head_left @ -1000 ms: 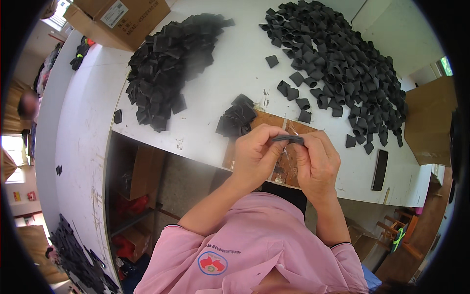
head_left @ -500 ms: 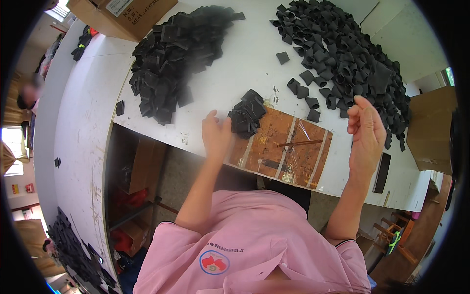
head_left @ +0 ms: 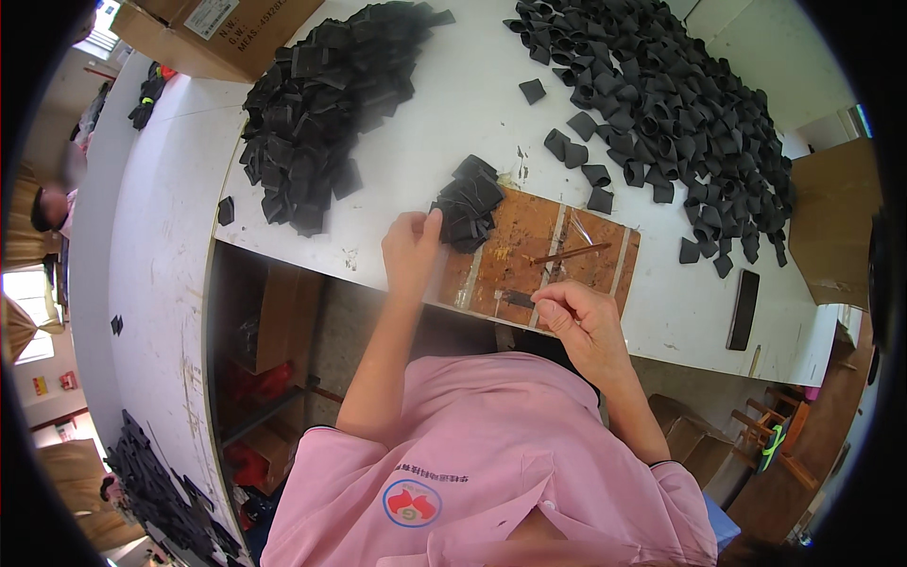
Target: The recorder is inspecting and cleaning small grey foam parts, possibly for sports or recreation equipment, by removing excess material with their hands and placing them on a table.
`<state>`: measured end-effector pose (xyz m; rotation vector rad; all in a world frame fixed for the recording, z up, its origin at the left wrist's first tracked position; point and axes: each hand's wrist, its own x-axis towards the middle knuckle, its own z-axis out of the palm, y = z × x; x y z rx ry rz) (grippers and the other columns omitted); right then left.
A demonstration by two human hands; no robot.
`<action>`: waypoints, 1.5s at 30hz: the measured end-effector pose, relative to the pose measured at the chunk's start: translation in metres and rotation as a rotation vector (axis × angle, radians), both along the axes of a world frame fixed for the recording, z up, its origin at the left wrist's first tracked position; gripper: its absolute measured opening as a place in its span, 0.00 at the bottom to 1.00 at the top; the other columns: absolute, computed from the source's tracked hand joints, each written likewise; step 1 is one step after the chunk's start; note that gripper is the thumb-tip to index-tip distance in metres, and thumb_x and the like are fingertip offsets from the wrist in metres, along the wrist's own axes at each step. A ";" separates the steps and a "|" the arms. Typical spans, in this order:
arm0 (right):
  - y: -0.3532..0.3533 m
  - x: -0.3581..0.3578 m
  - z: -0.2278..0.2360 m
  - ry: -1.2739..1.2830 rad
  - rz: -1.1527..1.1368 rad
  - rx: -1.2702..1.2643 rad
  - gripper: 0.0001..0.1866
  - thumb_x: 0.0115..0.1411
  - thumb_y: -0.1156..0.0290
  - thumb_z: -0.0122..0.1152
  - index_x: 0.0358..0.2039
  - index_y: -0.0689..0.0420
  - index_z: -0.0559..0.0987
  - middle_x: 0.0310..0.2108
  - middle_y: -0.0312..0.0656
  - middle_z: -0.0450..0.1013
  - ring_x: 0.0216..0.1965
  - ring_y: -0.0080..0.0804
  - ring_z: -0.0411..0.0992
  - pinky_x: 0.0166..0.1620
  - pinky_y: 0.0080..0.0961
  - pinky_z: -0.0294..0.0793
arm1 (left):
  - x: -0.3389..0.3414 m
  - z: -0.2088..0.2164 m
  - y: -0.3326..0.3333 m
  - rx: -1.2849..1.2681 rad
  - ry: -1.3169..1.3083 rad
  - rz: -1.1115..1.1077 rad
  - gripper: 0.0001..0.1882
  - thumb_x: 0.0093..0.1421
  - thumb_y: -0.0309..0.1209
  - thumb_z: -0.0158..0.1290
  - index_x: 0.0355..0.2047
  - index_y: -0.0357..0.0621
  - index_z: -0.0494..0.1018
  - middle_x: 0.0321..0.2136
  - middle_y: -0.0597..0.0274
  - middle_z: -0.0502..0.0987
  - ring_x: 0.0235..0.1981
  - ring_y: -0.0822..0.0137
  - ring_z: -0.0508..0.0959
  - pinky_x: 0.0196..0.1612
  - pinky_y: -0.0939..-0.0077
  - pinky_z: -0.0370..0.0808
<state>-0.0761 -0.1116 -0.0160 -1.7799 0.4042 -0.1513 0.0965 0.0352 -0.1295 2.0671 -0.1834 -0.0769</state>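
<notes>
My left hand (head_left: 412, 253) is at the left edge of a small heap of flat black pieces (head_left: 470, 200). Its fingers are curled and the fingertips touch the heap; whatever they grip is hidden. My right hand (head_left: 588, 326) is over the front edge of a worn brown board (head_left: 510, 222), thumb and forefinger pinched together. The pinch meets the right end of a dark strip (head_left: 517, 299) on the board; I cannot make out whether it is held. A thin brown stick-like tool (head_left: 572, 253) lies across the board.
A large pile of flat black pieces (head_left: 316, 113) lies at the far left, and a bigger pile of black tube-like loops (head_left: 661, 104) at the far right. A dark phone-like slab (head_left: 744, 310) rests at right. Cardboard boxes (head_left: 213, 42) flank the white table (head_left: 378, 180).
My right hand has come down and left from beside the loop pile to the board's front edge, its fingers now pinched. My left hand's fingers have closed in against the small heap.
</notes>
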 end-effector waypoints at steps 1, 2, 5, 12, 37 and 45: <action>0.001 0.000 -0.001 0.012 0.009 -0.027 0.08 0.55 0.71 0.54 0.29 0.63 0.74 0.21 0.43 0.69 0.21 0.29 0.67 0.26 0.22 0.65 | 0.001 -0.003 -0.002 0.079 0.004 -0.030 0.11 0.50 0.31 0.54 0.25 0.33 0.72 0.21 0.53 0.74 0.23 0.64 0.72 0.29 0.72 0.69; 0.001 -0.001 -0.002 0.024 0.018 -0.053 0.08 0.54 0.71 0.55 0.29 0.63 0.73 0.21 0.44 0.69 0.21 0.32 0.67 0.26 0.23 0.65 | 0.001 -0.004 -0.003 0.158 0.008 -0.061 0.12 0.50 0.31 0.54 0.25 0.31 0.72 0.18 0.59 0.74 0.20 0.73 0.71 0.26 0.78 0.69; 0.002 -0.001 -0.003 0.015 0.035 -0.144 0.08 0.54 0.70 0.55 0.28 0.63 0.73 0.22 0.45 0.69 0.22 0.35 0.68 0.26 0.26 0.66 | -0.004 0.008 -0.014 0.154 0.200 -0.079 0.15 0.48 0.34 0.55 0.25 0.31 0.71 0.21 0.46 0.74 0.25 0.53 0.74 0.31 0.66 0.70; -0.002 -0.007 -0.009 0.033 0.026 -0.176 0.08 0.54 0.71 0.55 0.28 0.63 0.72 0.23 0.46 0.70 0.24 0.39 0.69 0.27 0.28 0.67 | -0.032 0.026 -0.036 0.245 -0.365 -0.071 0.21 0.47 0.30 0.55 0.42 0.37 0.65 0.37 0.49 0.66 0.37 0.55 0.69 0.37 0.68 0.68; -0.015 -0.026 -0.027 0.017 0.025 -0.187 0.07 0.53 0.73 0.54 0.29 0.65 0.73 0.23 0.45 0.70 0.24 0.35 0.69 0.29 0.25 0.67 | -0.042 0.042 -0.035 0.383 -0.614 -0.567 0.21 0.41 0.21 0.52 0.40 0.39 0.66 0.42 0.49 0.64 0.43 0.52 0.65 0.45 0.62 0.62; -0.017 -0.024 -0.015 0.044 0.006 -0.114 0.08 0.52 0.72 0.55 0.26 0.64 0.73 0.24 0.47 0.71 0.25 0.40 0.70 0.28 0.28 0.68 | -0.039 0.034 -0.034 0.278 -0.662 -0.426 0.11 0.42 0.18 0.53 0.29 0.41 0.72 0.39 0.51 0.68 0.41 0.53 0.68 0.41 0.66 0.66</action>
